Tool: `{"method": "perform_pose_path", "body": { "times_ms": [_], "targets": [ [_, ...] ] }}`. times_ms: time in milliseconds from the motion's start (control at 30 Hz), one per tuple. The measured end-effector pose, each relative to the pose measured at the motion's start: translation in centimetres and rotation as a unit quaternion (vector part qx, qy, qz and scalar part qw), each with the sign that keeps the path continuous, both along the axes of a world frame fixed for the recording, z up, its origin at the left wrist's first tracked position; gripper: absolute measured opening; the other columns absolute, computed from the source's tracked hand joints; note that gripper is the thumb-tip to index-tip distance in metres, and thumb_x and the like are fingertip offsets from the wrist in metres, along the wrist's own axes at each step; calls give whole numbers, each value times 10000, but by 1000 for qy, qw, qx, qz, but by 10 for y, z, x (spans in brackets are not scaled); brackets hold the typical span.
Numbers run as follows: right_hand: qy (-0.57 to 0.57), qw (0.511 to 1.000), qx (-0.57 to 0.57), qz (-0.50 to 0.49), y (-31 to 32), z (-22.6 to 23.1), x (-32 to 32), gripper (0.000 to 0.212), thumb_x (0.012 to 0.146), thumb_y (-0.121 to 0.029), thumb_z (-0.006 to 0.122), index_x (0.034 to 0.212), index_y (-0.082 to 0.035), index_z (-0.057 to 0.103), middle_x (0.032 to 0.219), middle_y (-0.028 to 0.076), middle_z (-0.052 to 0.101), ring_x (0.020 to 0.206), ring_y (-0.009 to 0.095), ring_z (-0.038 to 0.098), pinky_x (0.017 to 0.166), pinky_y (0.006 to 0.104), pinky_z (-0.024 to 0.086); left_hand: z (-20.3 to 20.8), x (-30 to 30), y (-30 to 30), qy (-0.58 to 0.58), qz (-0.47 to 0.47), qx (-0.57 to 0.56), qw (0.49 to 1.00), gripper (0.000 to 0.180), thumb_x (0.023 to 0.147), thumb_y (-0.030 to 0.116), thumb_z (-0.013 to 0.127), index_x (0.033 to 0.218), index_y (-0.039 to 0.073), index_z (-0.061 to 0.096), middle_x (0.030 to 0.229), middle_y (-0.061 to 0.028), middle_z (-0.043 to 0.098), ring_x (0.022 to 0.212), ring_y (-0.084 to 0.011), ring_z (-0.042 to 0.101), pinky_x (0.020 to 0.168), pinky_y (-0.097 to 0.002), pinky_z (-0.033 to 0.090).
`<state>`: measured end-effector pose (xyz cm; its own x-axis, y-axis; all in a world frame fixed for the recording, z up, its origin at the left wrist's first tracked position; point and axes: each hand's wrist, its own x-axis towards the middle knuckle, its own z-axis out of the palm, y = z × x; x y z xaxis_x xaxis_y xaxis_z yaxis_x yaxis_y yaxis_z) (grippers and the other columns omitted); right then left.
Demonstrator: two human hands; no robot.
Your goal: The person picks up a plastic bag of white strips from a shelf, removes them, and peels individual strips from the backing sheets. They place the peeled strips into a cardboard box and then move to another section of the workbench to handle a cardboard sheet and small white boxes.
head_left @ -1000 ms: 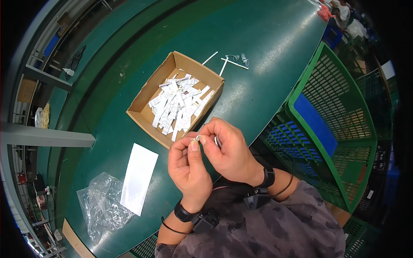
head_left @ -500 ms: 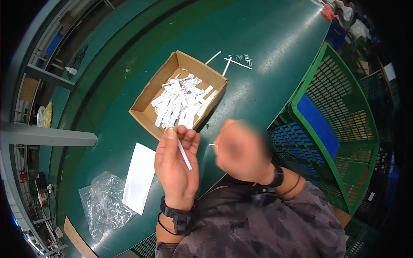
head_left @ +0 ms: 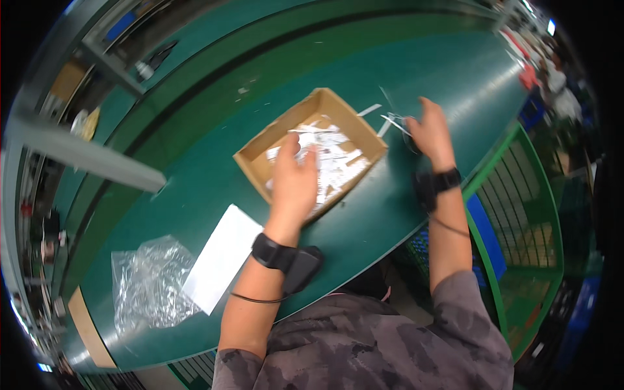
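The left hand (head_left: 296,179) lies palm-down inside the box (head_left: 260,146), fingers loosely spread over the white strips (head_left: 341,162) beneath it, gripping nothing that shows. The right hand (head_left: 429,130) rests open on the table (head_left: 195,182), fingertips touching a few loose strips (head_left: 393,120) just right of the box.

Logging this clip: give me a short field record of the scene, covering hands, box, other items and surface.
left hand: reaches into box, palm down on the white strips
right hand: open, at loose strips on the table right of the box
box: open cardboard, holds the white strips
sheet: white, flat, left of the left forearm
bag: clear plastic, crumpled, near the table's left end
table: green
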<state>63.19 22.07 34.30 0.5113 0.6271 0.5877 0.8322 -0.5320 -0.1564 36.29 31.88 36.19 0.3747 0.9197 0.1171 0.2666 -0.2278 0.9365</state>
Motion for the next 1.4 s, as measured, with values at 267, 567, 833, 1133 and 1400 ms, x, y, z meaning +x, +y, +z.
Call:
{"method": "perform_pose_path", "body": {
  "times_ms": [267,567,833,1133,1400],
  "targets": [
    [326,897,149,258,-41,67,-170,169,902,-68,625,1041,28,632,969,131,651,885,222,637,790,291,487,11,-125,-31,79,56,337,936,504,771,70,736,1222,-48,542,1182,-224,588,1062,-397,577,906,-436,471],
    [339,808,-40,479,20,31,-305,447,821,-11,661,1239,40,510,1186,209,560,1071,390,578,911,417,491,-30,-185,-8,338,102,174,919,420,731,221,812,1053,24,629,1027,-121,575,999,-323,523,874,-463,406],
    [376,818,-35,434,37,36,-306,223,847,-3,653,1067,23,638,1016,156,649,913,338,650,768,360,539,3,-191,-14,52,30,203,977,175,769,-3,753,902,14,641,885,-124,622,751,-283,639,650,-340,524],
    [395,779,34,486,20,86,-271,63,851,17,647,913,12,658,838,117,671,703,218,654,601,311,501,67,-177,-27,59,-40,251,965,172,775,4,752,921,33,665,839,-100,643,706,-262,624,601,-337,498],
    [447,823,93,338,32,69,-217,117,921,-62,588,957,44,622,775,153,652,700,243,645,646,323,498,87,-146,-44,42,-91,370,924,227,724,-15,772,908,36,650,804,-96,644,655,-266,612,557,-333,488]
  ]
}}
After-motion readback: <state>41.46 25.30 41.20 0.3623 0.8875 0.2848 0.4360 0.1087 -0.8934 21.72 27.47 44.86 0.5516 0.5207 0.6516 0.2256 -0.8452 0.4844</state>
